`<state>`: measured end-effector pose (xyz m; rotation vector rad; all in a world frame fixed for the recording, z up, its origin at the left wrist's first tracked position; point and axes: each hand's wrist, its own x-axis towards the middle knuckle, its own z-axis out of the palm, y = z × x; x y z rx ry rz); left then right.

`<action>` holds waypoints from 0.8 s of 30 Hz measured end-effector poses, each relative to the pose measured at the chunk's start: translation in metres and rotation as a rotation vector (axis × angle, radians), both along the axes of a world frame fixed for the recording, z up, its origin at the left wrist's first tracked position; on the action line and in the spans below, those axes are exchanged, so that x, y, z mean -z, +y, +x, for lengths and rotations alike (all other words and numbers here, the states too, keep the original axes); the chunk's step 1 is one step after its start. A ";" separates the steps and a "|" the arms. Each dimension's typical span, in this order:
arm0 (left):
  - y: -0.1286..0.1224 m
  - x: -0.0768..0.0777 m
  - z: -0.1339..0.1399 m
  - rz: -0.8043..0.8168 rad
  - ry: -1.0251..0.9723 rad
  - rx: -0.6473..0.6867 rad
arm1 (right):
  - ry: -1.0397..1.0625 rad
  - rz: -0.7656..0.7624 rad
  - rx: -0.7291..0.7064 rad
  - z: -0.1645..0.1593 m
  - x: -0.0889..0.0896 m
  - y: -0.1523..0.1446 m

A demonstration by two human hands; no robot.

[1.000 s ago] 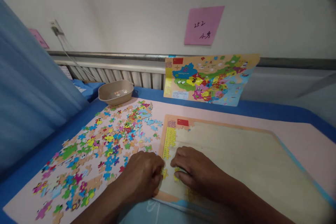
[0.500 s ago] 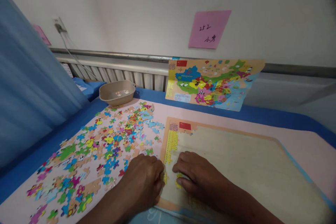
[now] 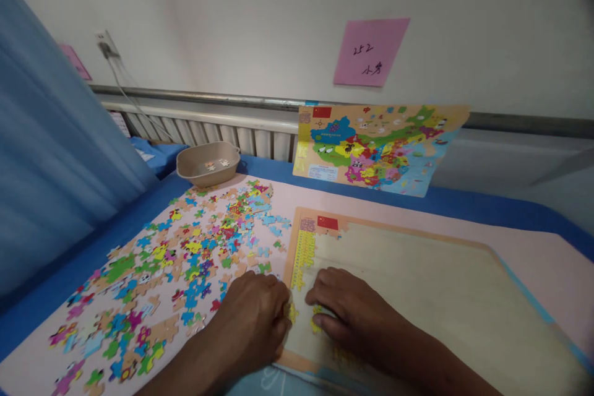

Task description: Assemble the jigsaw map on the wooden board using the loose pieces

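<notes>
"what has changed since a second ago?"

"little: the view shifts slightly, so the flat rectangular puzzle board with peach and blue edges (image 3: 417, 284) appears lower and farther right. the hands keep almost the same place over its near left part."

"and the grips?"

"the left hand (image 3: 257, 312) has its fingers curled together at the board's left edge, a small yellow jigsaw piece (image 3: 292, 314) by the fingertips; whether it is pinched, i cannot tell. on the right hand (image 3: 346, 306), thumb and forefinger stand apart, another yellow piece (image 3: 316, 322) showing between; i cannot tell if they press it."

"what lies around?"

"just beyond the hands, a joined yellow strip of pieces (image 3: 302, 257) on the board. loose multicoloured jigsaw pieces (image 3: 192, 247) spread to the left, unmoved, with an oval beige basket (image 3: 197, 173) at their far end."
</notes>
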<state>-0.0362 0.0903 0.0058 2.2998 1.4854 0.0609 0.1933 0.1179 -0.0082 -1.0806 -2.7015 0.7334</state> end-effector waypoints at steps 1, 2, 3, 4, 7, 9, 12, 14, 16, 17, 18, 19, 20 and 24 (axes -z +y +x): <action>0.000 0.000 0.000 0.000 -0.001 0.001 | -0.001 0.001 -0.002 0.000 0.000 0.000; 0.000 -0.001 0.000 0.002 -0.003 0.002 | 0.001 0.003 -0.002 0.000 -0.001 0.000; 0.000 -0.001 0.000 0.005 -0.005 0.004 | 0.004 0.005 -0.003 0.000 -0.002 -0.001; 0.000 0.000 -0.001 0.012 -0.006 0.005 | 0.007 0.008 0.000 0.000 -0.002 -0.001; 0.000 0.002 -0.001 0.034 -0.001 0.017 | 0.007 0.016 0.006 0.000 -0.004 -0.001; 0.000 0.003 -0.001 0.054 0.005 0.021 | -0.006 0.009 0.008 -0.001 -0.004 -0.001; 0.001 0.005 -0.002 0.079 0.014 0.024 | -0.022 -0.005 0.003 -0.001 -0.002 0.001; 0.002 0.005 -0.002 0.086 0.016 0.029 | -0.015 0.004 -0.001 -0.001 0.000 0.001; 0.002 0.006 -0.002 0.098 0.016 0.024 | -0.004 0.012 -0.002 0.000 0.001 0.000; 0.002 0.007 -0.003 0.105 0.013 0.023 | -0.002 0.011 0.004 0.000 0.001 0.000; 0.002 0.008 -0.004 0.114 0.010 0.026 | -0.001 0.008 0.013 0.000 0.001 0.000; 0.003 0.009 -0.004 0.121 0.008 0.031 | 0.000 0.003 0.023 0.000 0.000 0.000; 0.003 0.009 -0.005 0.128 0.008 0.037 | 0.001 -0.002 0.031 0.001 -0.001 0.000; 0.002 0.005 -0.006 0.150 0.052 0.034 | 0.046 -0.019 0.056 0.003 -0.001 0.001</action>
